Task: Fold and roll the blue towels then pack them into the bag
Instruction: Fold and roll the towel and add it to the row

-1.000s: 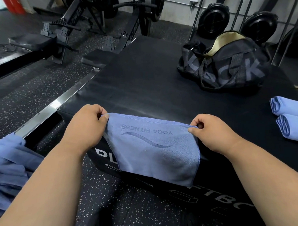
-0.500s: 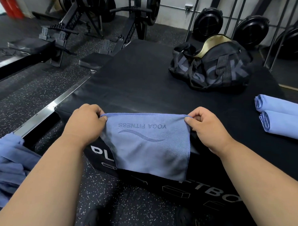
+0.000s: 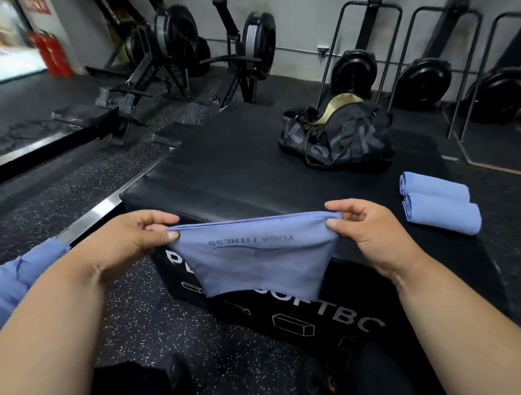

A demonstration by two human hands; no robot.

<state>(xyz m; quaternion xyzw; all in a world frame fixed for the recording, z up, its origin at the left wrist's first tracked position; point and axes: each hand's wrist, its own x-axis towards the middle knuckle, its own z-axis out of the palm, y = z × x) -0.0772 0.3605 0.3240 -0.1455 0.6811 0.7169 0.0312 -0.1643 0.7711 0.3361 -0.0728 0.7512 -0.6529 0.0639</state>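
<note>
A folded blue towel (image 3: 259,263) printed "YOGA FITNESS" hangs in the air in front of the black plyo box (image 3: 233,172). My left hand (image 3: 132,239) pinches its top left corner and my right hand (image 3: 368,229) pinches its top right corner. Its lower edge dangles over the box's front face. Two rolled blue towels (image 3: 438,205) lie side by side on the right part of the box top. The black duffel bag (image 3: 339,138) sits open at the far side of the box, its tan lining showing.
A heap of loose blue towels (image 3: 7,287) lies at the left edge, by my left forearm. Rowing machines (image 3: 175,59) stand beyond the box on the left. Weight plates on racks (image 3: 422,76) line the back wall. The speckled rubber floor (image 3: 146,317) lies below.
Both hands have lifted the towel off the box's front edge and turned so the thumbs face me. My view has tilted up.
</note>
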